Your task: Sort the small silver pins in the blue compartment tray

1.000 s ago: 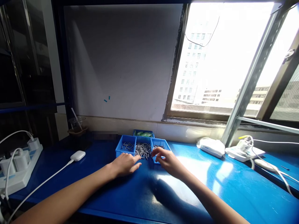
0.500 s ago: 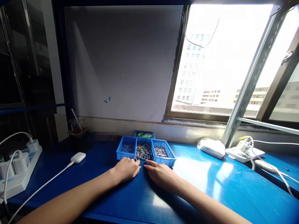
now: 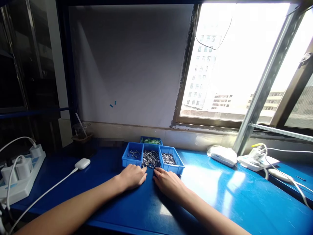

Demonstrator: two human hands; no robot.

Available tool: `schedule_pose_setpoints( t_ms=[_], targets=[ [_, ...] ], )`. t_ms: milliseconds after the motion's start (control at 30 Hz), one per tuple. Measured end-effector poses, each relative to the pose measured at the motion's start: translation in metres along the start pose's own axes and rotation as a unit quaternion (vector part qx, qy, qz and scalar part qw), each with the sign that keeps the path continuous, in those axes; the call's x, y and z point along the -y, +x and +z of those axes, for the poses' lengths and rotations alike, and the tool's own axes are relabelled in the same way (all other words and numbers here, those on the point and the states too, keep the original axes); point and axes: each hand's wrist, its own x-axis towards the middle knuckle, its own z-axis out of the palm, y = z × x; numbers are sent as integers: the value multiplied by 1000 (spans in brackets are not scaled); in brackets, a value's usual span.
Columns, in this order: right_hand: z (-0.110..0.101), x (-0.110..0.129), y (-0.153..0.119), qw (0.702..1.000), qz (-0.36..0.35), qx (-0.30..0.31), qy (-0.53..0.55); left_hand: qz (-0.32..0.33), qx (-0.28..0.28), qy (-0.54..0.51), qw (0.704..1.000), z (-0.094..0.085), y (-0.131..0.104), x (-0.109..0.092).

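Note:
My left hand (image 3: 133, 176) rests on the blue table with its fingers curled in, beside the near edge of the left blue bin (image 3: 127, 162). Whatever its fingers hold, if anything, is hidden. My right hand (image 3: 169, 183) has its fingers drawn together, the tips at the near edge of a heap of thin dark metal pieces, like screws or pins (image 3: 150, 159). I cannot make out what is between them. The right blue bin (image 3: 172, 168), just beyond this hand, holds many similar shiny pieces. A few longer pieces lie in the left bin.
Behind the heap stands a blue bin with green packets (image 3: 151, 141). A white case on a cable (image 3: 82, 163) and a power strip (image 3: 24, 189) are at left. At right are a white device (image 3: 222, 155), another power strip (image 3: 258, 160) and a metal post (image 3: 256, 88).
My right hand's fingers were more spread and have drawn together, the tips shifting slightly right at the heap's edge. My left hand stays nearly in place. The view has shifted slightly.

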Motion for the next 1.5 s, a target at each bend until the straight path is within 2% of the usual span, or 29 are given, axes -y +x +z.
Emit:
schedule_pose_setpoints(
  t_ms=[233,500,767,1033,1333,1500],
  targets=[
    [-5,-4,-1,999,-27,23,39,41,-7,-6,999,0,0,2],
    [-7,-9,-3,995,-41,26,85,42,-12,-9,999,1,0,4],
    [-4,-11,1,994,-60,19,91,66,19,59,996,-4,0,-5],
    [-7,-12,0,992,-68,2,103,51,-7,19,999,-1,-1,1],
    [-8,-17,2,981,-127,17,147,14,8,-15,1000,-5,0,1],
    [-9,-16,2,984,-113,4,137,5,12,11,1000,-9,-2,-1]
  ],
)
